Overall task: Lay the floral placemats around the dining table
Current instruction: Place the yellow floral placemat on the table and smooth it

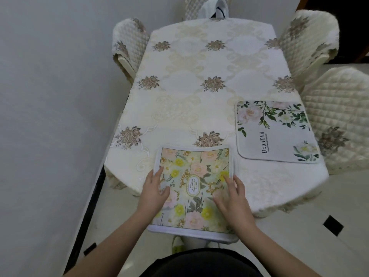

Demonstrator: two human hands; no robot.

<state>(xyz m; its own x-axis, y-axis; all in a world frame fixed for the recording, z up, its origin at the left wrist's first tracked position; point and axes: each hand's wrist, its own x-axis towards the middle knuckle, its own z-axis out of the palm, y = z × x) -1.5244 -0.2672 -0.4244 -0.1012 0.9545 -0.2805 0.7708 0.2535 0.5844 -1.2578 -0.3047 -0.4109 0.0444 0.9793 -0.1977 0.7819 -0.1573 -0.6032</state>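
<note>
A placemat printed with yellow and pink flowers and the word GARDEN [192,156] lies at the near end of the dining table [199,62], its near edge hanging over the table's edge. My left hand [154,191] rests flat on its left side, fingers apart. My right hand [232,198] rests flat on its right side, fingers spread. A second placemat, white with green leaves and the word Beautiful [276,132], lies flat at the table's near right side.
A cream tablecloth with brown flower motifs covers the table. Quilted chairs stand at the far left [129,43], far right [311,39], near right [339,120] and far end [194,9]. A white wall runs along the left. Tiled floor lies to the right.
</note>
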